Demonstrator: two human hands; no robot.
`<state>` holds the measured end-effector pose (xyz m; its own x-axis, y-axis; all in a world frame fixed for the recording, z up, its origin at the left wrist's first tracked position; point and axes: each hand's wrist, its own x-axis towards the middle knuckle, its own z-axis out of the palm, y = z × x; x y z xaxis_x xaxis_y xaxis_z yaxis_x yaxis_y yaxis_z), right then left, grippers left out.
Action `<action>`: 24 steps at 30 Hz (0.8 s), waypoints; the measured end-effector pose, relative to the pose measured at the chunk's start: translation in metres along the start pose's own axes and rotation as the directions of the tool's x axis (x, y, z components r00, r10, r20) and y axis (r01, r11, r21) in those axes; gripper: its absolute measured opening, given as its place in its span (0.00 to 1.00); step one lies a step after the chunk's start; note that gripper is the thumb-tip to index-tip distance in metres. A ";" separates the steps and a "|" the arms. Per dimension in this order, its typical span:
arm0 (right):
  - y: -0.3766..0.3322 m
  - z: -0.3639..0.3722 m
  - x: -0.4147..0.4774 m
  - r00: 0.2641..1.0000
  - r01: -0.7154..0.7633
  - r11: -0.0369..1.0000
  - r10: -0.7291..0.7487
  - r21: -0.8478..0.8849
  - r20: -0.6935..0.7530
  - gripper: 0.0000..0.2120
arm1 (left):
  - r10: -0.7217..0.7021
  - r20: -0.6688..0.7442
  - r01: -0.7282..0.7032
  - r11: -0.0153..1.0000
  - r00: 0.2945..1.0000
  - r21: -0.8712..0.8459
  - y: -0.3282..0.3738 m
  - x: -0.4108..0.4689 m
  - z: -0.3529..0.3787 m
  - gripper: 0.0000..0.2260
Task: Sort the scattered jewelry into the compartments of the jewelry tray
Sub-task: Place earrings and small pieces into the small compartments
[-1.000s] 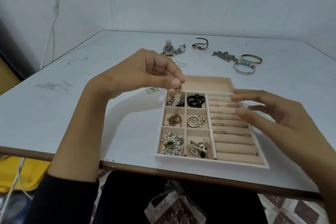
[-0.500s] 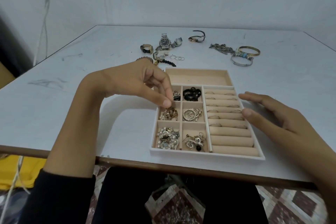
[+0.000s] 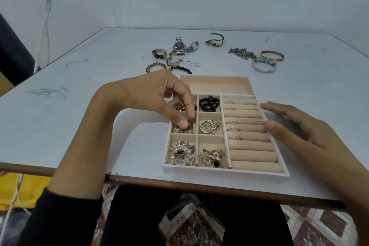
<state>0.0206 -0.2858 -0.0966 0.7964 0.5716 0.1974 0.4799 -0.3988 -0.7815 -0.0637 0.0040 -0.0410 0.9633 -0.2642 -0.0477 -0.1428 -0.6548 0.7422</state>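
The beige jewelry tray (image 3: 225, 172) lies at the table's near edge. Its six small compartments hold sorted pieces, several thin rings sit in the ring rolls (image 3: 247, 126), and the long back compartment (image 3: 215, 86) is bare. My left hand (image 3: 151, 94) reaches into the middle-left compartment, thumb and index finger pinched on a gold chain piece (image 3: 189, 125) that lies on the pearls there. My right hand (image 3: 299, 128) rests flat and open against the tray's right rim. Scattered behind the tray are watches (image 3: 179, 47), a beaded bracelet (image 3: 155, 66), thin hoops (image 3: 192, 64) and bangles (image 3: 272, 56).
A dark strap watch (image 3: 214, 40) and a grey link chain (image 3: 240, 53) lie further back on the white table (image 3: 79, 118). The table's brown front edge runs just below the tray. A yellow object (image 3: 24, 189) sits on the floor at lower left.
My left hand came down from above the top-left compartment into the middle-left one, carrying the small gold piece. My right hand stayed by the tray's right side.
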 end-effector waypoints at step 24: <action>-0.012 0.009 0.000 0.980 -0.045 0.791 0.153 -0.610 0.127 0.36 | -0.247 -0.576 0.312 0.950 0.779 0.015 -0.042 0.055 -0.039 0.04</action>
<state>0.0115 -0.2748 -0.0925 0.8073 0.5901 -0.0015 0.5685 -0.7785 -0.2660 0.0045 0.0446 -0.0489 0.9169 0.3638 0.1642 0.1619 -0.7150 0.6801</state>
